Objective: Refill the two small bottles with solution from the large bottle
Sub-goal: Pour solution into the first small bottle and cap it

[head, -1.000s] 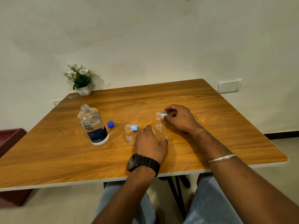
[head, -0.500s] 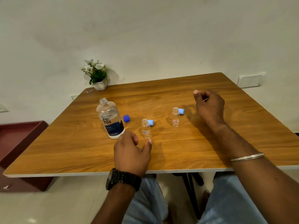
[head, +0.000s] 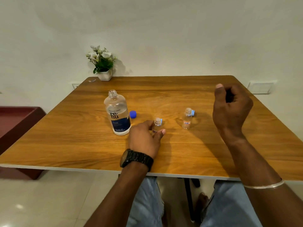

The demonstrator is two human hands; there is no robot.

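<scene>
The large clear bottle (head: 117, 112) with a dark blue label stands uncapped left of the table's middle, its blue cap (head: 133, 114) lying beside it. My left hand (head: 144, 140) holds the nearer small bottle (head: 157, 123) between thumb and fingers, hiding its lower part; a light blue cap (head: 161, 120) lies just behind it. The second small bottle (head: 186, 119) stands open to the right, with its light blue cap (head: 193, 112) behind it. My right hand (head: 231, 107) is raised above the table to the right, fingers loosely curled and holding nothing.
The wooden table (head: 65, 145) stands against a white wall. A small potted plant (head: 103, 66) sits at the far left corner. A dark red piece of furniture (head: 16, 122) stands left of the table. My knees are under the near edge.
My right hand let go of the light blue cap beside the right small bottle and rose to the right. My left hand moved from the right small bottle to the left one and took hold.
</scene>
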